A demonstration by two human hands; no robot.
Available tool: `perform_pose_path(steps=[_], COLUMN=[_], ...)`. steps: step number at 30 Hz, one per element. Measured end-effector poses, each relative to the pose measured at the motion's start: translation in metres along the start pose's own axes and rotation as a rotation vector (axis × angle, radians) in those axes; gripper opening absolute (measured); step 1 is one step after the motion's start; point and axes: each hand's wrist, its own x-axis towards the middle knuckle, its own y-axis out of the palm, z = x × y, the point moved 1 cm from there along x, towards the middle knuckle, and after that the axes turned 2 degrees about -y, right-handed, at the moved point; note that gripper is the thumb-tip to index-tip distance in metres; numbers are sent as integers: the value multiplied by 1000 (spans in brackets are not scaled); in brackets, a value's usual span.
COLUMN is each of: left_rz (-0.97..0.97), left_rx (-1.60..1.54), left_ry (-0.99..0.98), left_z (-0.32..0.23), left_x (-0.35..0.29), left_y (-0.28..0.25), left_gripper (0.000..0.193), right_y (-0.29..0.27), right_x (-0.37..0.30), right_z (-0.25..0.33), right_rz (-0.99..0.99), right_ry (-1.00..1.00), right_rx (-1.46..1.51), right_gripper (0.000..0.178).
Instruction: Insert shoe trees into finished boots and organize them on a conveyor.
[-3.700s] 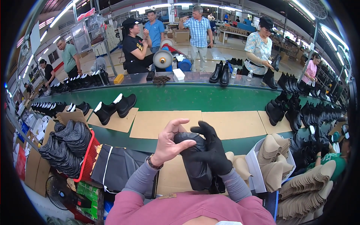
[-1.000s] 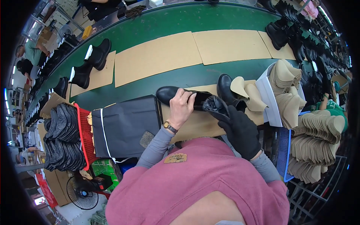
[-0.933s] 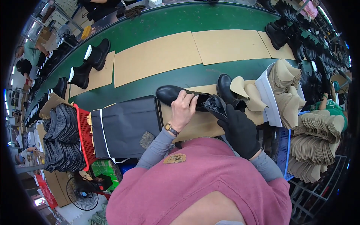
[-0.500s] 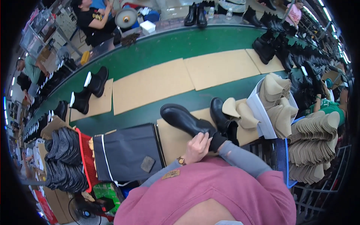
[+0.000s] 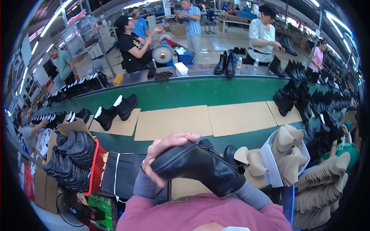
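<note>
A black leather ankle boot point(image 5: 196, 165) is held up in front of my chest, its toe to the left. My left hand point(image 5: 162, 145) is wrapped round the toe end, fingers along the top and thumb below. My right forearm point(image 5: 252, 193) runs into the boot's shaft at the right; the right hand itself is hidden, so its fingers do not show. Just behind stands a second black boot point(image 5: 230, 153), partly covered by the held one. Beige curved inserts point(image 5: 254, 163) lie beside it on cardboard.
A white box point(image 5: 268, 152) of beige inserts stands at the right, near more stacked inserts point(image 5: 322, 188). Left are a red basket point(image 5: 97, 165), black wrapped pieces point(image 5: 71, 161) and dark sheets point(image 5: 123, 173). Beyond runs a green conveyor point(image 5: 173, 92) with cardboard point(image 5: 173, 121) and boots point(image 5: 126, 107). Several people work around.
The boot has come up off the cardboard toward me. My left hand has gone from the shaft to the toe. The view has tilted up, showing more of the room.
</note>
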Motion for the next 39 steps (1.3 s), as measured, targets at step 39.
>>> perform_pose_path(steps=[39], left_rz=[72], left_rx=[361], left_ry=[340], left_z=[-62], left_x=[25], left_y=[66], left_gripper=[48], right_y=[-27], right_x=[-92], right_z=[35], right_rz=[132], right_ry=[-254], right_rx=[-612], right_gripper=[44])
